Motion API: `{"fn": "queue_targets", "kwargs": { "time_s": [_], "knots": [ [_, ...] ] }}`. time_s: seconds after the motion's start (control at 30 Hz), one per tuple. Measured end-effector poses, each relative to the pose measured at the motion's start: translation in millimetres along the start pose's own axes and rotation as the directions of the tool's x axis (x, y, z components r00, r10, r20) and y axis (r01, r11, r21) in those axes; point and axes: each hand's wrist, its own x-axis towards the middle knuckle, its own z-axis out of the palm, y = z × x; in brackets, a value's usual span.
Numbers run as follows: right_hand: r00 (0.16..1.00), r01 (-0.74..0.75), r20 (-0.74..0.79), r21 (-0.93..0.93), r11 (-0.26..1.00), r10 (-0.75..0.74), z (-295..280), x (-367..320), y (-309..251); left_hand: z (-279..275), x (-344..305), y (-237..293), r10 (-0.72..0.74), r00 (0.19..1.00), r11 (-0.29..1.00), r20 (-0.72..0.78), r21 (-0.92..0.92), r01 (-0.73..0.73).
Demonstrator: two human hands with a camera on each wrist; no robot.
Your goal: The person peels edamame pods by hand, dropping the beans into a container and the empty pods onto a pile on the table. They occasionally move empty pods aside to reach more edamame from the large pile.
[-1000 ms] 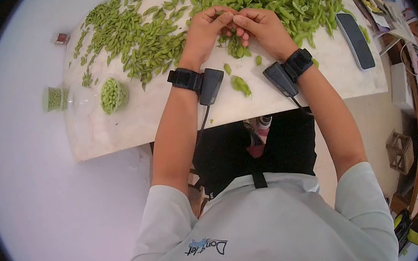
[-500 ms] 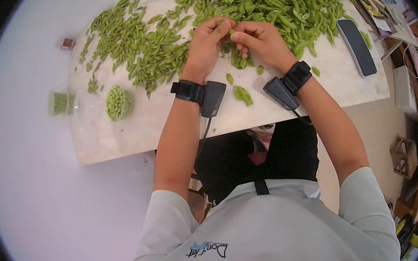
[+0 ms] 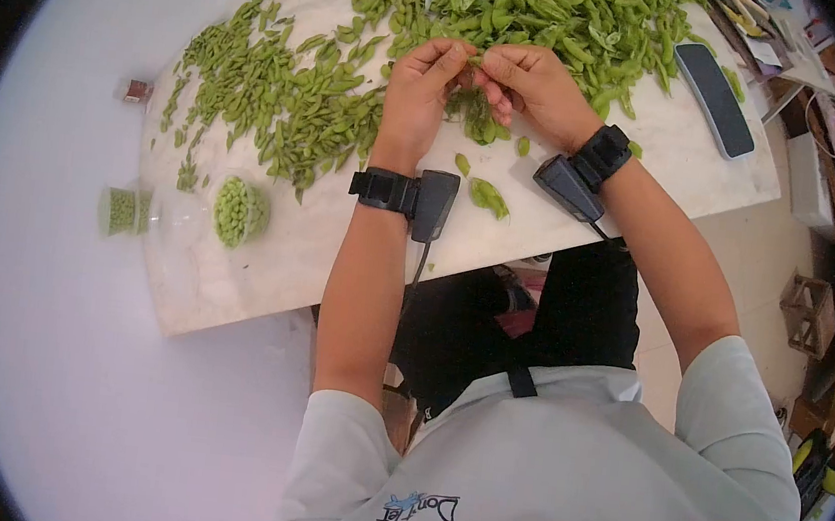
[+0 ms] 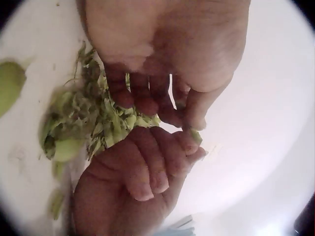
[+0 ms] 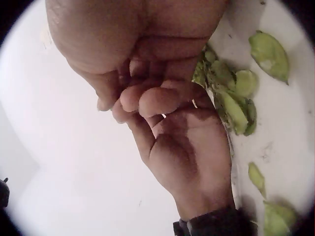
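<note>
In the head view, my left hand and my right hand meet at the fingertips over the table, near a large heap of green pods. A small green pod is pinched between the thumbs and fingers of both hands, in the left wrist view; the fingers partly hide it. Curled fingers of my right hand face my left hand. Beneath the hands lies a small clump of pods and husks. The fingers hide the held pod in the right wrist view.
Smaller pods spread across the left of the table. A clear cup of shelled beans stands at the left front, another container beyond it. A phone lies at the right; loose pods lie near the front edge.
The whole head view has shifted, with table and hands lower in the picture. My hands stay together at the fingertips, and a bit of green now shows between them.
</note>
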Motion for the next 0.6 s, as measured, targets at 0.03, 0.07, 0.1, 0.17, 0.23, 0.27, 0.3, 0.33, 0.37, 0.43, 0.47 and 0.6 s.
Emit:
{"fn": "queue_targets", "kwargs": {
  "time_s": [0.03, 0.07, 0.1, 0.17, 0.23, 0.27, 0.3, 0.33, 0.37, 0.43, 0.47, 0.6],
  "knots": [
    [1.0, -0.012, 0.001, 0.02, 1.0, 0.012, -0.1, -0.7, -0.2, -0.1, 1.4, -1.2, 0.015, 1.0, 0.999, 0.001, 0.042, -0.015],
    [1.0, -0.007, 0.013, 0.052, 0.999, 0.006, -0.6, -1.2, 0.7, 0.7, 1.9, -1.1, 0.027, 1.0, 0.996, 0.001, 0.083, -0.027],
    [1.0, -0.003, 0.025, 0.087, 0.996, 0.001, -0.8, -1.4, 2.2, 0.8, 0.5, -1.0, 0.037, 0.999, 0.991, 0.0, 0.126, -0.037],
    [1.0, 0.006, 0.025, 0.108, 0.994, -0.009, -0.8, -0.2, 4.0, 2.1, -1.9, -2.6, 0.039, 0.999, 0.995, 0.017, 0.09, -0.041],
    [1.0, 0.01, -0.006, 0.078, 0.997, -0.01, -3.1, -0.2, 5.4, 2.3, 0.1, -2.4, 0.057, 0.998, 0.989, 0.021, 0.134, -0.059],
    [0.998, 0.009, -0.058, 0.049, 0.999, -0.006, -2.8, -0.2, 6.4, 2.8, 0.5, -1.1, 0.068, 0.998, 0.978, 0.01, 0.196, -0.069],
    [0.994, 0.005, -0.11, 0.022, 1.0, -0.002, -2.3, -0.1, 7.5, 2.7, -1.1, -0.8, 0.077, 0.997, 0.963, 0.0, 0.258, -0.074],
    [0.987, 0.004, -0.161, -0.011, 1.0, -0.006, -2.3, 1.4, 6.8, 2.7, -2.1, -0.4, 0.085, 0.996, 0.957, -0.008, 0.279, -0.08],
    [0.985, 0.002, -0.174, -0.024, 1.0, -0.006, -1.9, 2.4, 6.0, 3.1, -1.9, 0.2, 0.098, 0.995, 0.95, -0.013, 0.3, -0.089],
    [0.98, -0.003, -0.199, -0.051, 0.999, -0.007, -0.1, 2.3, 6.0, 3.7, 0.9, 0.4, 0.117, 0.993, 0.945, -0.014, 0.308, -0.107],
    [0.977, 0.0, -0.214, -0.052, 0.999, -0.011, 1.3, 1.4, 5.9, 3.3, 0.4, -0.1, 0.119, 0.993, 0.949, -0.012, 0.296, -0.11],
    [0.962, 0.043, -0.269, -0.045, 0.998, -0.054, 2.6, 1.5, 8.2, 4.5, -1.9, 1.0, 0.131, 0.991, 0.939, -0.013, 0.323, -0.12]
  ]
}}
